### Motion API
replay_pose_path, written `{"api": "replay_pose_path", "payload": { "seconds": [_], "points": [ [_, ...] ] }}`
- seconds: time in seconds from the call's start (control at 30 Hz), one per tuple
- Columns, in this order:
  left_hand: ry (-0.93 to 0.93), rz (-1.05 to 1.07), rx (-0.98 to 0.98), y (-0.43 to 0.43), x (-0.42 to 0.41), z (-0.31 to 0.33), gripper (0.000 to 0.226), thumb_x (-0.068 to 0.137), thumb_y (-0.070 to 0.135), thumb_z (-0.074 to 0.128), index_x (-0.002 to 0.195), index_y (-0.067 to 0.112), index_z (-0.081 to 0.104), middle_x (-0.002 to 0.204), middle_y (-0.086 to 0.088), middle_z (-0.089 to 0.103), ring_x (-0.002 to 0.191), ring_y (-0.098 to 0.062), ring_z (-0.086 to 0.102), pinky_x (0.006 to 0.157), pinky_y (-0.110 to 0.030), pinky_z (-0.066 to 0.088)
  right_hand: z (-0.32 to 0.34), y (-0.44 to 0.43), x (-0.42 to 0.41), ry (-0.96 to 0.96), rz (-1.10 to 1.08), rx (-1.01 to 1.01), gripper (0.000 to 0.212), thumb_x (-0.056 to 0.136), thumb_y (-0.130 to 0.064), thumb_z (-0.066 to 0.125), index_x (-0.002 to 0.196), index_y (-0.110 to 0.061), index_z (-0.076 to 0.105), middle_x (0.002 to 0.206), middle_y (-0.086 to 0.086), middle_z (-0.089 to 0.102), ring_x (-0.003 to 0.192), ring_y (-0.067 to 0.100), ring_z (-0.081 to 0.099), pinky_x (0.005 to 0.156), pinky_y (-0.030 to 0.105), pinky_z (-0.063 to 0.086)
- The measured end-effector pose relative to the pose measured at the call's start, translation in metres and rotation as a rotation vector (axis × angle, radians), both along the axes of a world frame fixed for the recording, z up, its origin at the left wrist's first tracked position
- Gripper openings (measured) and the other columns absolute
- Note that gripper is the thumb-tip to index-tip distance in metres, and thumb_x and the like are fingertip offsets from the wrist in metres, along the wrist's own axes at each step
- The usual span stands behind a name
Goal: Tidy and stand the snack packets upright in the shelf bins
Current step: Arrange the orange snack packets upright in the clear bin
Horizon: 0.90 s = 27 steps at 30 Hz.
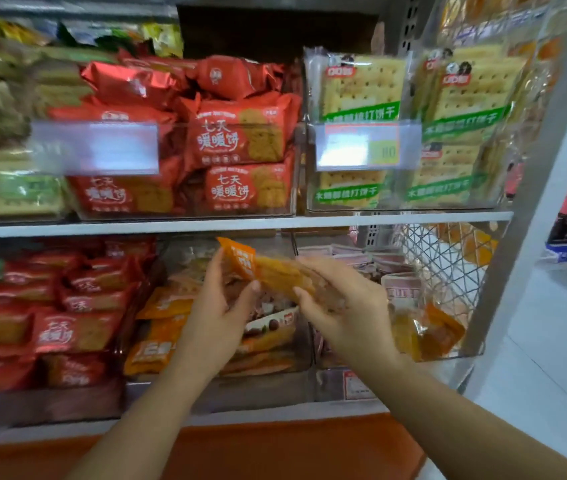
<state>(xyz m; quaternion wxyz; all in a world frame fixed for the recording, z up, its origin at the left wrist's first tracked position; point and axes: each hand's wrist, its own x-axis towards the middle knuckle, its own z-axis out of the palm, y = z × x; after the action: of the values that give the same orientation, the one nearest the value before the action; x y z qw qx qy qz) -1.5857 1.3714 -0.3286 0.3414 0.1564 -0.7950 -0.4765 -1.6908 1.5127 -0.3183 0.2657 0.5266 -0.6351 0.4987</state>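
Both my hands hold one orange snack packet (268, 268) in front of the lower shelf. My left hand (219, 306) pinches its left end between thumb and fingers. My right hand (337, 299) grips its right end, fingers curled over it. The packet lies tilted, its left end higher, above a clear middle bin (306, 355) that holds more orange packets (161, 327) lying flat and jumbled. The frame is motion-blurred.
Left lower bin holds red biscuit packets (67, 327). The right lower bin (469, 348) has pink packets and a few orange ones. The upper shelf (240, 223) carries bins of red biscuit packs (240, 140) and green-labelled cracker packs (365, 88). A grey upright post (535, 188) stands at right.
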Motion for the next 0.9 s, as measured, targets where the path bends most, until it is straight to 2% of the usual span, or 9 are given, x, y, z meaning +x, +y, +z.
{"api": "replay_pose_path", "payload": {
  "seconds": [0.13, 0.27, 0.33, 0.47, 0.57, 0.63, 0.73, 0.83, 0.9],
  "points": [
    [0.001, 0.179, -0.070, -0.034, 0.025, 0.000, 0.058, 0.091, 0.038, 0.053, 0.144, 0.028, 0.034, 0.139, 0.010, 0.049, 0.127, -0.006, 0.046, 0.108, -0.037, 0.038, 0.003, -0.044, -0.007, 0.184, 0.031, 0.030, 0.031, 0.082, -0.009, 0.064, 0.112, -0.010, 0.064, 0.107, -0.001, 0.066, 0.099, 0.007, 0.059, 0.095, 0.012, 0.041],
    [0.046, 0.405, -0.143, -0.061, 0.053, -0.005, 0.048, 0.094, 0.017, 0.053, 0.140, 0.023, 0.041, 0.133, 0.010, 0.044, 0.109, 0.011, 0.048, 0.088, -0.001, 0.034, 0.000, -0.093, -0.011, 0.332, 0.112, 0.081, 0.026, 0.086, -0.010, 0.061, 0.111, -0.007, 0.067, 0.111, 0.006, 0.068, 0.104, 0.014, 0.059, 0.097, 0.022, 0.044],
    [0.011, 0.428, -0.191, -0.070, 0.059, -0.007, 0.041, 0.094, 0.013, 0.052, 0.134, 0.021, 0.049, 0.123, 0.011, 0.047, 0.096, 0.015, 0.048, 0.078, 0.006, 0.032, -0.006, -0.115, -0.016, 0.388, 0.111, 0.200, 0.028, 0.085, -0.009, 0.063, 0.113, -0.010, 0.067, 0.115, 0.005, 0.067, 0.109, 0.016, 0.059, 0.100, 0.026, 0.043],
    [-0.124, 0.401, -0.370, -0.084, 0.065, -0.010, 0.034, 0.093, 0.014, 0.055, 0.126, 0.023, 0.058, 0.116, 0.009, 0.056, 0.105, -0.003, 0.050, 0.093, -0.012, 0.038, -0.018, -0.157, -0.023, 0.174, 0.166, 0.647, 0.048, 0.077, -0.005, 0.065, 0.123, -0.018, 0.060, 0.130, 0.002, 0.058, 0.123, 0.019, 0.052, 0.104, 0.041, 0.040],
    [-0.189, 0.376, -0.385, -0.089, 0.069, -0.013, 0.032, 0.092, 0.019, 0.056, 0.122, 0.026, 0.060, 0.118, 0.005, 0.059, 0.110, -0.016, 0.054, 0.100, -0.046, 0.041, -0.002, -0.171, -0.021, -0.125, 0.225, 0.805, 0.047, 0.087, -0.019, 0.064, 0.132, -0.019, 0.050, 0.132, 0.002, 0.055, 0.121, 0.017, 0.052, 0.096, 0.017, 0.037],
    [-0.195, 0.360, -0.360, -0.091, 0.071, -0.012, 0.031, 0.092, 0.021, 0.056, 0.123, 0.027, 0.060, 0.119, 0.007, 0.058, 0.111, -0.016, 0.054, 0.101, -0.048, 0.040, 0.006, -0.179, -0.026, -0.190, 0.193, 0.977, 0.061, 0.087, -0.035, 0.063, 0.141, -0.021, 0.038, 0.140, 0.001, 0.048, 0.126, 0.016, 0.046, 0.092, 0.014, 0.032],
    [-0.198, 0.345, -0.332, -0.097, 0.071, -0.013, 0.031, 0.092, 0.022, 0.056, 0.123, 0.025, 0.060, 0.121, 0.005, 0.059, 0.113, -0.017, 0.055, 0.102, -0.048, 0.040, 0.006, -0.188, -0.032, -0.168, 0.091, 1.179, 0.086, 0.079, -0.060, 0.060, 0.148, -0.026, 0.020, 0.152, 0.000, 0.029, 0.138, 0.020, 0.030, 0.104, 0.024, 0.027],
    [-0.215, 0.341, -0.314, -0.098, 0.072, -0.014, 0.031, 0.091, 0.023, 0.057, 0.121, 0.026, 0.061, 0.120, 0.005, 0.059, 0.111, -0.017, 0.055, 0.101, -0.049, 0.040, 0.003, -0.189, -0.034, -0.293, 0.148, 1.154, 0.100, 0.065, -0.072, 0.065, 0.146, -0.031, 0.023, 0.149, -0.006, 0.032, 0.137, 0.019, 0.032, 0.110, 0.031, 0.028],
    [-0.242, 0.337, -0.322, -0.097, 0.070, -0.015, 0.031, 0.091, 0.026, 0.057, 0.121, 0.028, 0.060, 0.122, 0.006, 0.058, 0.112, -0.016, 0.054, 0.102, -0.050, 0.038, 0.007, -0.180, -0.029, -0.348, 0.201, 1.075, 0.100, 0.063, -0.063, 0.074, 0.145, -0.030, 0.026, 0.143, -0.012, 0.037, 0.131, 0.011, 0.038, 0.108, 0.030, 0.033]
  ]
}}
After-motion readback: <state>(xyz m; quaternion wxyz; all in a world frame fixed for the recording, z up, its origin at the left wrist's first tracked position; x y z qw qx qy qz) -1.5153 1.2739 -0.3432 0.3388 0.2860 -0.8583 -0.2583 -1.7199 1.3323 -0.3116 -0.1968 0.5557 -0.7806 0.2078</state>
